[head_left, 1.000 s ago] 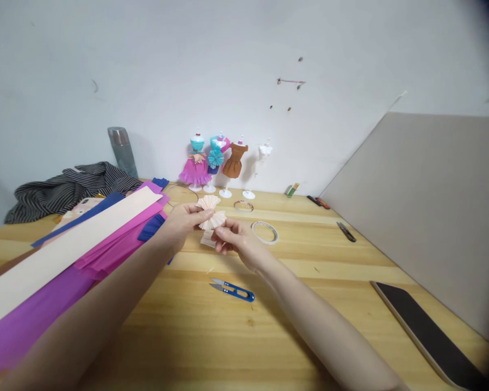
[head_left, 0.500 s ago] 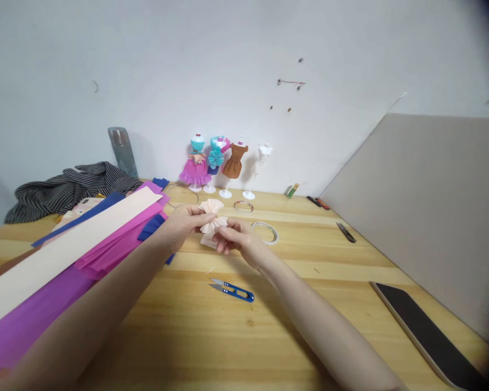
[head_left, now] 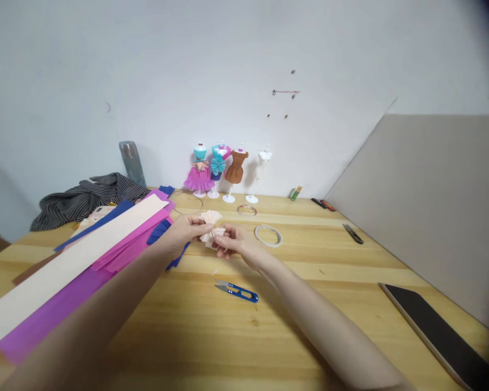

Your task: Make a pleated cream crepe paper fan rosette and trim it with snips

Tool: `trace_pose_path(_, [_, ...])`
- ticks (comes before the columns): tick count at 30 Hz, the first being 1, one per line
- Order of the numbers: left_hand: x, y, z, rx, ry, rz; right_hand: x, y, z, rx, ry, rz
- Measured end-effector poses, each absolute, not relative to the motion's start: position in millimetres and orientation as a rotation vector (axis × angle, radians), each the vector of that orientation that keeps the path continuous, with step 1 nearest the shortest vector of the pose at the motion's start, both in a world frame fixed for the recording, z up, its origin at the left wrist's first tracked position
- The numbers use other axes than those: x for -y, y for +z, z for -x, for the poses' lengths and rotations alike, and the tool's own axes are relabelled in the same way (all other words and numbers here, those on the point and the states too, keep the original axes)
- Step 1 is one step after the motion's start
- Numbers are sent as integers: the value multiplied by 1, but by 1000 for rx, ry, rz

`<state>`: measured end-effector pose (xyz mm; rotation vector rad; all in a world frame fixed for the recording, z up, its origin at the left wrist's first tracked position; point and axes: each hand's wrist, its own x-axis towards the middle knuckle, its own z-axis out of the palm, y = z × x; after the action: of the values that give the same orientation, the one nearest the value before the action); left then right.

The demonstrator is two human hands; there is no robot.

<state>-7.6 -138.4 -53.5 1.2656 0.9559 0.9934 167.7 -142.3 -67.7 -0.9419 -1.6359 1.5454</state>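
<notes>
L hand (head_left: 181, 234) has the pleated cream paper (head_left: 210, 218) pinched betw thumb & fingers, approx at its narrow middle. R hand (head_left: 240, 243) pinches the same pc at its lower R edge, thumb on top; can't tell how its fingers sit behind. Paper fans out above & below L thumb, held up over the wood table (head_left: 309, 336), centre, btwn both hands.

Blue snips (head_left: 238, 291) lie on table nearer me, blades pointing L. White tape roll (head_left: 268, 236) flat just R of R hand; thin patterned ring (head_left: 246, 210) a bit behind it. Long cream strip (head_left: 89, 259) sits atop magenta paper (head_left: 124, 251) & purple paper (head_left: 57, 323), under/near L forearm. Striped cloth (head_left: 87, 200) + bottle (head_left: 132, 164) far L.

Back by wall: 4 mini dress forms, incl. pink-skirt one (head_left: 199, 178), brown-dress one (head_left: 237, 167), white one w/o dress (head_left: 264, 156). Dark-screen tablet/phone (head_left: 436, 331) near R, well apart from hands.
</notes>
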Motion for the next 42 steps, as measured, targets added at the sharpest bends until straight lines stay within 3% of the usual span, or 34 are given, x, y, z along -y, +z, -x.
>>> trace_pose_path(12, [161,-81,22,-1065,1038,-1036,148,-81,-163,2455,1174,1142])
trace_pose_path(18, [177,-97,25,-1047,1044,-923,172,-88,-182,2800,587,1416])
trace_pose_path(31, [208,-112,23,-1022,1211,-551,197,-115,-202,2639,426,1394])
trace_pose_path(38, [221,-114,8,-945,1155,-647,208,-141,-188,2662,-39,1311])
trace_pose_path(42, [226,-117,5,-916,1118,-707,208,-144,-188,2377,251,1372])
